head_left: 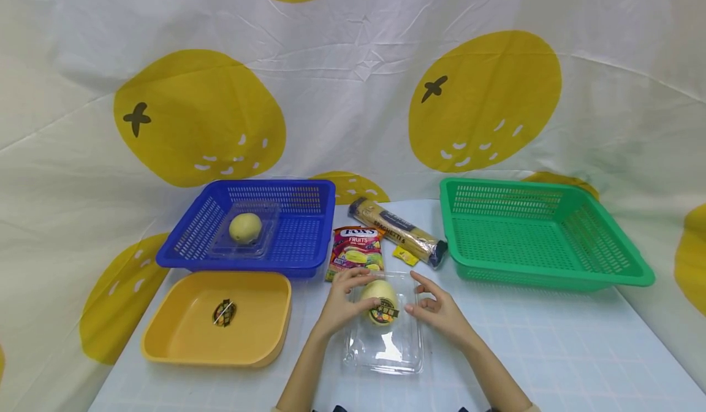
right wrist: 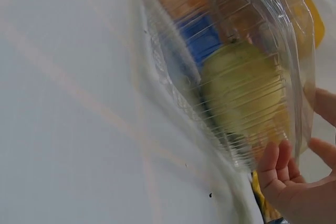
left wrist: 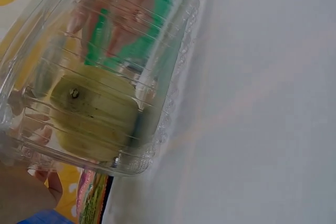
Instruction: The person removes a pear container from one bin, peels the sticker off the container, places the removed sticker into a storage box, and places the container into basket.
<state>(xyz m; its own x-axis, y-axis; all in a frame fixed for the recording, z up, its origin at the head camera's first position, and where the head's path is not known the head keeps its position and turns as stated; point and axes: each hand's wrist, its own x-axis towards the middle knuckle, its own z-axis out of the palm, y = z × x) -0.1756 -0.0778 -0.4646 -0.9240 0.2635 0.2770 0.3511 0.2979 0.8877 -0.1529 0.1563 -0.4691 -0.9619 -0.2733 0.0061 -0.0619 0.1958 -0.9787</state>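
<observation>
A clear plastic clamshell box with a pale yellow-green melon inside lies at the front middle of the table. A round dark label shows over the melon. My left hand grips the far left side of the box, its thumb reaching over the lid beside the label. On the opposite side, my right hand holds the box edge, with the index finger at the far corner and the thumb lower down. In the right wrist view, bent fingers of that hand lie against the ribbed plastic wall.
At the back left, a blue basket contains another boxed melon. An orange tub with a similar label stands before it. Candy, spaghetti and a small yellow packet lie behind the box. A green basket stands right.
</observation>
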